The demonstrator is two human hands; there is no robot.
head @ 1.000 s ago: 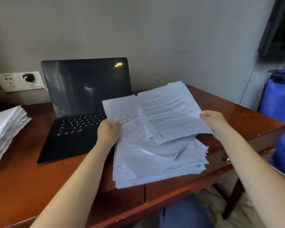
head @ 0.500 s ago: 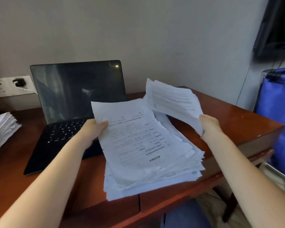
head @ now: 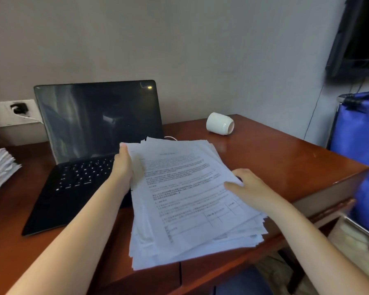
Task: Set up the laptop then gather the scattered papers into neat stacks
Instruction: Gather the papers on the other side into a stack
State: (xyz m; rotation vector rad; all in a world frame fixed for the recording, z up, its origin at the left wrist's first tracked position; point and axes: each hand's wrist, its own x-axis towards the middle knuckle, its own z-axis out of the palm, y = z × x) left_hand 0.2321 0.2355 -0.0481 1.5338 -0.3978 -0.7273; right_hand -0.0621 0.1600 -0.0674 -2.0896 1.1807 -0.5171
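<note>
A black laptop [head: 90,150] stands open on the wooden desk [head: 285,167], its screen dark. To its right lies a thick, uneven pile of printed papers [head: 190,205]. My left hand [head: 124,165] grips the pile's upper left edge, the thumb on top. My right hand [head: 247,186] grips the pile's right edge, the thumb lying on the top sheet. A second stack of white papers [head: 0,169] sits at the desk's far left edge, partly cut off by the frame.
A white cup [head: 220,123] lies on its side at the back of the desk. A wall socket [head: 9,112] with a plugged charger is behind the laptop. A blue bag on a metal frame [head: 358,158] stands right of the desk.
The sheets my right hand held up have come down onto the pile. Both hands now hold the pile's side edges, and the white cup has come into view.
</note>
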